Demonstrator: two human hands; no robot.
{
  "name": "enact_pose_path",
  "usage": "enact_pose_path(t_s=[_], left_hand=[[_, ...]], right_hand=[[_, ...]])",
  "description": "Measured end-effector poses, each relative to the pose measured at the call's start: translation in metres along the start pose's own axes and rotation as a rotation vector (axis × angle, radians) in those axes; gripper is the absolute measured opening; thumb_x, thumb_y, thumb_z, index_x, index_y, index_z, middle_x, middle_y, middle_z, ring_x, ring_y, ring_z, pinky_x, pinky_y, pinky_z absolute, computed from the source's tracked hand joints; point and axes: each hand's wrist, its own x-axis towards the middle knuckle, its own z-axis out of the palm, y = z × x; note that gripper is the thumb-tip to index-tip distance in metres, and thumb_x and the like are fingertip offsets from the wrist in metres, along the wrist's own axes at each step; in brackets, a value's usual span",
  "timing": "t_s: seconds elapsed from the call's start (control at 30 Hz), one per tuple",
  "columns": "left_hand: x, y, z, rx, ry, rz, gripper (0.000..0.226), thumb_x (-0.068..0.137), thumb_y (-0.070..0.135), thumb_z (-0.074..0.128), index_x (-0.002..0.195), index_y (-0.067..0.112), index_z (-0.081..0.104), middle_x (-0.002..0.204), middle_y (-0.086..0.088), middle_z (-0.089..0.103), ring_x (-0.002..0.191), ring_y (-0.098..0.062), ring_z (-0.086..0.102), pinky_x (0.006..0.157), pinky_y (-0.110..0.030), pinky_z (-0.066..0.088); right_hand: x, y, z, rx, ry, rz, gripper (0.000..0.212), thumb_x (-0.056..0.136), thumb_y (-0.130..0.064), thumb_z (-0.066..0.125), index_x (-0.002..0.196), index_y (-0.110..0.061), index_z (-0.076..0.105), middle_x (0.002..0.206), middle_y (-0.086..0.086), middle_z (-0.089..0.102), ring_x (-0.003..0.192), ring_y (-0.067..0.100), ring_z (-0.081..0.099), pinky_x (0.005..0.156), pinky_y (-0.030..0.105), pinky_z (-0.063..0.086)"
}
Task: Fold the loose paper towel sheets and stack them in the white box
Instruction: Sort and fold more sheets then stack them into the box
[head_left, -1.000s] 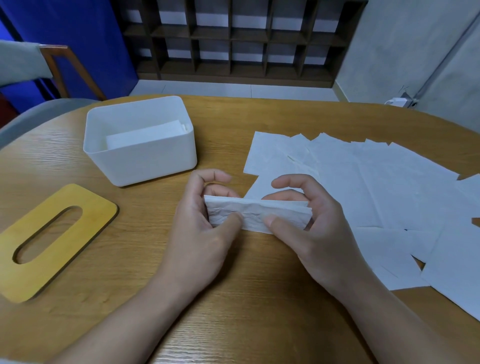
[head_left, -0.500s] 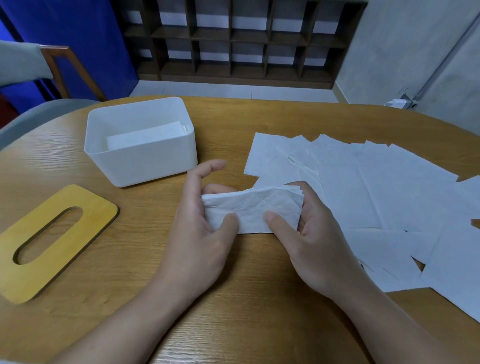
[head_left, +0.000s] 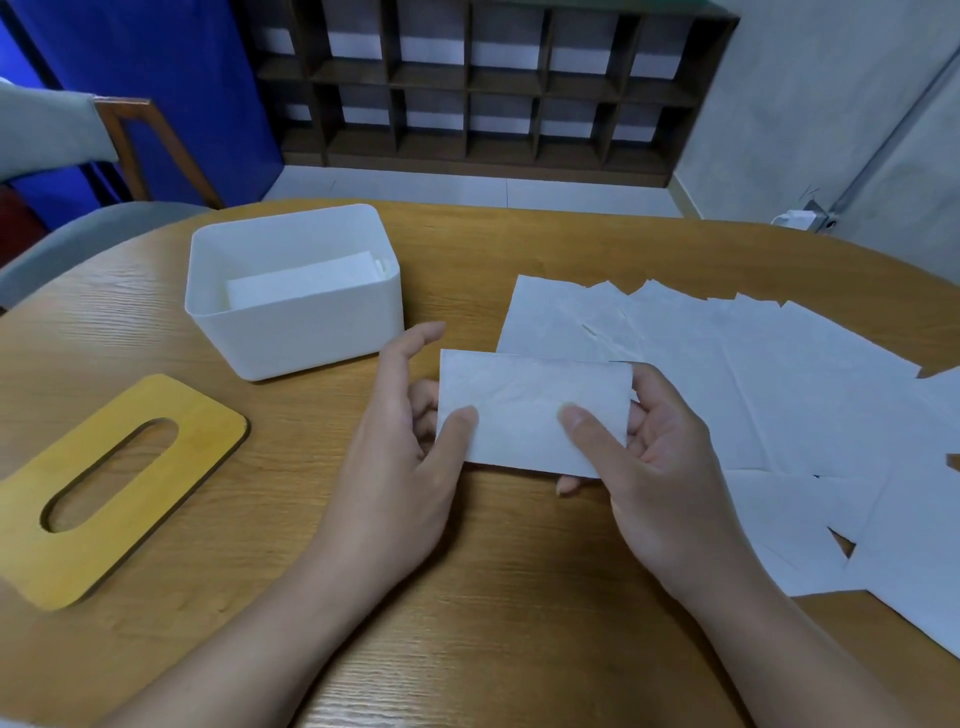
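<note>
Fingers of L hand (head_left: 400, 457) & R hand (head_left: 660, 467) pinch folded towel (head_left: 524, 405) — crinkly white rectangle.

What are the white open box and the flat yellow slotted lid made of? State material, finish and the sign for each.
White open box: apparently plastic, matte, judging by its smooth seamless walls and rounded corners.
Flat yellow slotted lid: probably wood or bamboo, smooth with a slight sheen; faint grain lines run across its face, and the edge of the slot looks darker. The exact species cannot be told.
</note>
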Motion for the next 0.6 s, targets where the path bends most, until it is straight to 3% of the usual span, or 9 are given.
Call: enact_pose_path(t_s=[0.07, 0.13, 0.23, 0.33, 0.47, 0.53, 0.6], left_hand=[[0.001, 0.000, -0.003, 0.017, 0.007, 0.006, 0.057, 0.110, 0.011, 0.062, 0.153, 0.042, 0.040, 0.088, 0.008, 0.070, 0.065, -0.009, 0.061, 0.065, -0.028, 0.052], [0.002, -0.002, -0.004, 0.048, 0.011, 0.012, 0.053, 0.110, 0.009, 0.062, 0.147, 0.042, 0.044, 0.092, 0.008, 0.070, 0.067, -0.008, 0.061, 0.066, -0.022, 0.050], [0.004, 0.000, -0.008, 0.102, 0.014, 0.033, 0.047, 0.108, 0.006, 0.061, 0.135, 0.042, 0.050, 0.107, 0.012, 0.070, 0.078, -0.012, 0.067, 0.069, -0.018, 0.048], [0.006, 0.005, -0.013, 0.139, 0.029, 0.056, 0.040, 0.110, 0.010, 0.059, 0.128, 0.045, 0.052, 0.114, 0.020, 0.067, 0.077, -0.016, 0.066, 0.068, -0.020, 0.048], [0.018, 0.015, -0.031, 0.239, 0.122, 0.174, 0.026, 0.112, 0.016, 0.058, 0.119, 0.041, 0.062, 0.095, 0.015, 0.065, 0.086, -0.015, 0.062, 0.064, -0.018, 0.042], [0.026, 0.019, -0.043, 0.260, 0.206, 0.236, 0.022, 0.111, 0.013, 0.059, 0.113, 0.032, 0.070, 0.099, 0.021, 0.067, 0.099, -0.007, 0.064, 0.073, -0.012, 0.041], [0.035, 0.020, -0.058, 0.248, 0.276, 0.239, 0.020, 0.110, 0.012, 0.061, 0.112, 0.028, 0.073, 0.106, 0.024, 0.068, 0.104, -0.002, 0.064, 0.077, -0.010, 0.043]], right_hand=[[0.001, 0.000, 0.000, 0.046, 0.019, 0.026, 0.035, 0.105, -0.019, 0.073, 0.136, -0.025, 0.059, 0.114, -0.002, 0.083, 0.072, 0.024, 0.077, 0.066, 0.035, 0.064], [0.002, 0.001, -0.002, 0.068, 0.074, 0.043, 0.044, 0.103, -0.015, 0.075, 0.139, -0.028, 0.054, 0.115, -0.001, 0.082, 0.072, 0.028, 0.077, 0.065, 0.034, 0.063], [0.002, -0.001, -0.003, 0.004, 0.206, 0.036, 0.040, 0.099, -0.015, 0.080, 0.128, -0.029, 0.055, 0.108, -0.002, 0.081, 0.063, 0.035, 0.077, 0.070, 0.038, 0.064], [0.002, -0.009, 0.003, -0.059, 0.275, 0.007, 0.031, 0.097, -0.017, 0.083, 0.114, -0.023, 0.057, 0.107, -0.008, 0.077, 0.058, 0.032, 0.076, 0.071, 0.035, 0.060], [0.014, -0.029, 0.021, -0.103, 0.267, -0.065, 0.019, 0.098, -0.015, 0.081, 0.104, -0.018, 0.063, 0.103, -0.007, 0.073, 0.061, 0.027, 0.078, 0.075, 0.039, 0.056], [0.026, -0.044, 0.031, -0.115, 0.234, -0.101, 0.015, 0.099, -0.015, 0.081, 0.102, -0.017, 0.066, 0.107, -0.006, 0.073, 0.064, 0.025, 0.079, 0.076, 0.039, 0.059], [0.042, -0.058, 0.045, -0.141, 0.186, -0.136, 0.013, 0.100, -0.016, 0.081, 0.103, -0.017, 0.068, 0.107, -0.007, 0.074, 0.069, 0.020, 0.081, 0.072, 0.029, 0.062]])
